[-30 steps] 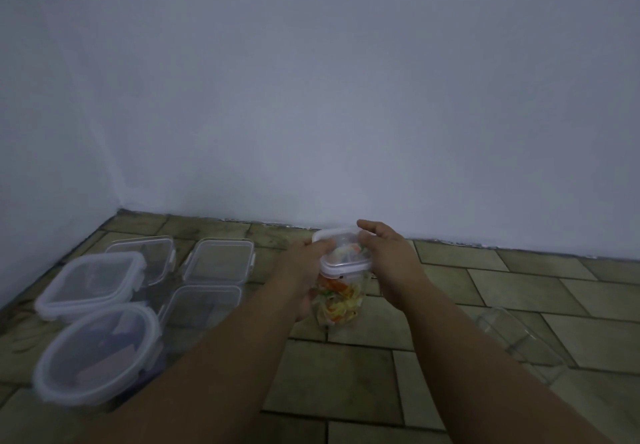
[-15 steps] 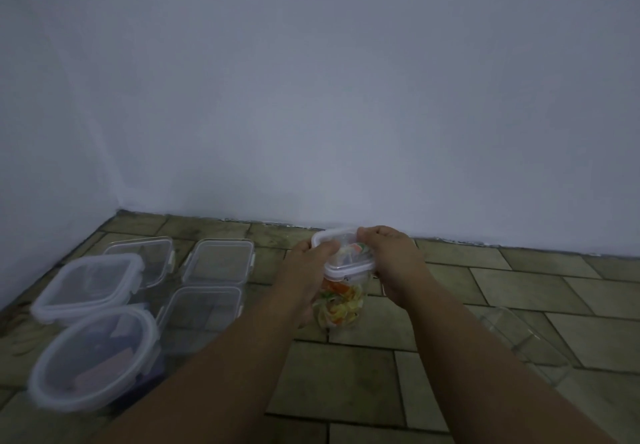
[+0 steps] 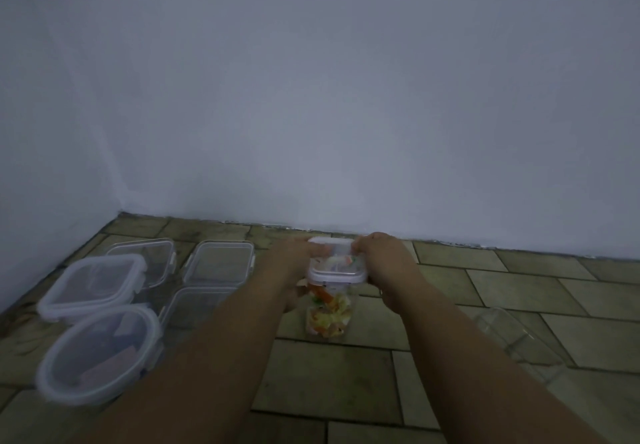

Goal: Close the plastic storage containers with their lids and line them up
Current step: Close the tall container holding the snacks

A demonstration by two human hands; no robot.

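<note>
A tall clear container (image 3: 328,317) with colourful pieces inside stands on the tiled floor in the middle. A white-rimmed lid (image 3: 336,268) sits on its top. My left hand (image 3: 290,262) grips the lid's left side and my right hand (image 3: 388,260) grips its right side. At the left stand a lidded square container (image 3: 90,282) and a lidded oval one (image 3: 98,353). Behind and beside them lie clear rectangular containers, one at the back left (image 3: 152,256), one at the back (image 3: 219,259), and a nearer one (image 3: 194,305) partly hidden by my left forearm.
An empty clear container (image 3: 512,336) lies tilted on the floor at the right. A pale wall (image 3: 346,114) runs close behind, meeting a side wall at the left corner. Tiled floor (image 3: 519,280) stretches to the right.
Both hands have pushed the lid down level on the tall container, and the container now stands lower, on the floor. My fingers have moved to the lid's edges.
</note>
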